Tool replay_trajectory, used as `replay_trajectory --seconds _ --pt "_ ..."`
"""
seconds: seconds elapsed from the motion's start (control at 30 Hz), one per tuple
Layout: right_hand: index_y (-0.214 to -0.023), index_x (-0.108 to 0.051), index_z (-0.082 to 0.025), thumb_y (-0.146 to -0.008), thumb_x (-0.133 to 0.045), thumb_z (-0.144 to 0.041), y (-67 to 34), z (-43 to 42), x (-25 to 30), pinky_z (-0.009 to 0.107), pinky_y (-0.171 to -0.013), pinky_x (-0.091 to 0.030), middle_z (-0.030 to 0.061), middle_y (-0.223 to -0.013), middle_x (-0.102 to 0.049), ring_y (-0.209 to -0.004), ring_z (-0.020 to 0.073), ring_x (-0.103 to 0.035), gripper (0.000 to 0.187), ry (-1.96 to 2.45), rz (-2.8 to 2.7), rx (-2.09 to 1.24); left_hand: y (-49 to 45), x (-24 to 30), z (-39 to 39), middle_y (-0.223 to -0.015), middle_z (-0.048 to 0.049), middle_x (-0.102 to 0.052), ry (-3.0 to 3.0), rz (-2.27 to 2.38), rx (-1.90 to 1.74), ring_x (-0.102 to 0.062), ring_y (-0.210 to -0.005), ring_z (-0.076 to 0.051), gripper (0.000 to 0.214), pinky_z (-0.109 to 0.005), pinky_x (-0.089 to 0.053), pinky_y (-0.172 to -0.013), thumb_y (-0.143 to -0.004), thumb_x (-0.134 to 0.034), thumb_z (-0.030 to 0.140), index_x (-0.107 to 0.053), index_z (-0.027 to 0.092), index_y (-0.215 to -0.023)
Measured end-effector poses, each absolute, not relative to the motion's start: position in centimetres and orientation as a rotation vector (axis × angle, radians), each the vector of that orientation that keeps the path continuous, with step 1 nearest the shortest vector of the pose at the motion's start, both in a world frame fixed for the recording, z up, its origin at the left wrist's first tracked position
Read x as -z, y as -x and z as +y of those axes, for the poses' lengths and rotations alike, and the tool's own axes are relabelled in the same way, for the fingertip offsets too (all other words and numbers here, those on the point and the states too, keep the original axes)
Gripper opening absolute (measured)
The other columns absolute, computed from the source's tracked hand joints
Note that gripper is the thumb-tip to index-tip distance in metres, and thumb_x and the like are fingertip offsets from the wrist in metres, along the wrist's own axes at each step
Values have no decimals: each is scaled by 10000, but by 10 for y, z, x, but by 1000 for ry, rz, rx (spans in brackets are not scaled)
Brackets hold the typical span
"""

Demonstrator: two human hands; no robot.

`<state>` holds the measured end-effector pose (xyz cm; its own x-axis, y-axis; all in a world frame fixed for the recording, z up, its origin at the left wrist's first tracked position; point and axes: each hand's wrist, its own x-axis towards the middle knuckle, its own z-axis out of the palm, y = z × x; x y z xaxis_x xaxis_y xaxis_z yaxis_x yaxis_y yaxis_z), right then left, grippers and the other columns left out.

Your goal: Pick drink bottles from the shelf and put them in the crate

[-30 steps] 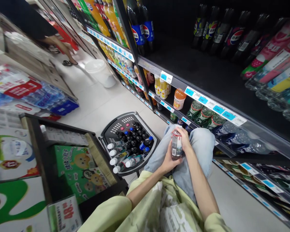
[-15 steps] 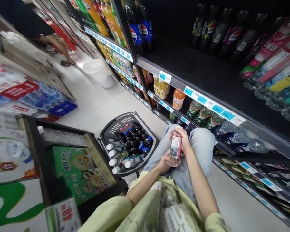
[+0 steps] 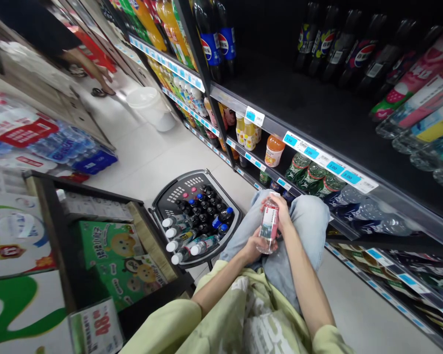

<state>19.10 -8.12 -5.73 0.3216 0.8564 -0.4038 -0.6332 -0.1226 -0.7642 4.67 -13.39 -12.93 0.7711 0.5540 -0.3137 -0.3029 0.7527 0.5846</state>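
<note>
A clear plastic drink bottle (image 3: 269, 221) with a red, white and green label is held over my lap, its white cap pointing away from me. My left hand (image 3: 254, 247) is closed round its lower part. Near the cap, my right hand (image 3: 281, 212) wraps the upper part from the right side. To the left of my knees stands a dark grey shopping basket (image 3: 237, 225), filled with several dark bottles (image 3: 203, 209) standing upright and several white-capped bottles (image 3: 182, 241) lying tilted along its near side.
Drink shelves (image 3: 317, 113) rise on the right, with price tags (image 3: 334, 167) along their edges. A white bucket (image 3: 147, 105) stands on the aisle floor. Left are packs of bottled water (image 3: 59, 142) and a wooden rack (image 3: 142, 223) of boxes. A person's leg (image 3: 88, 71) shows farther off.
My view has shifted very slightly, so the shelves sit a little to the right. Both hands keep the same hold on the bottle.
</note>
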Motion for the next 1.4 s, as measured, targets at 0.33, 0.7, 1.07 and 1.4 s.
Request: replay_trajectory --seconds 0.33,0.7,1.07,1.4 --pt "-749 -720 -229 -685 -943 -550 -191 -81 58 299 -484 -577 9 -684 -787 -521 182 -712 396 1095 -220 -1299 -45 138 -136 -969 -62 -761 -539 483 -489 -709 -715 -230 550 -359 -535 -675 -539 -688 207 -720 190 -1087" --pt "-750 -709 -230 -705 -927 -580 -191 -80 58 297 -466 -538 5 -697 -784 -521 183 -711 416 1118 -261 -1303 -46 127 -135 -960 -52 -754 -523 523 -501 -705 -718 -231 587 -368 -526 -674 -495 -668 172 -706 191 -1081" --pt "-763 -716 -232 -690 -938 -562 -192 -80 58 302 -489 -582 4 -694 -789 -526 182 -714 404 1116 -233 -1309 -46 131 -136 -1016 -64 -752 -540 516 -497 -719 -772 -255 542 -401 -541 -712 -545 -715 188 -691 203 -1087" --pt "-771 -713 -233 -701 -920 -551 -190 -80 58 318 -511 -581 0 -705 -784 -543 186 -704 385 1120 -227 -1309 -48 130 -135 -1012 -53 -765 -526 460 -518 -728 -739 -212 540 -318 -551 -649 -555 -762 191 -696 207 -1090"
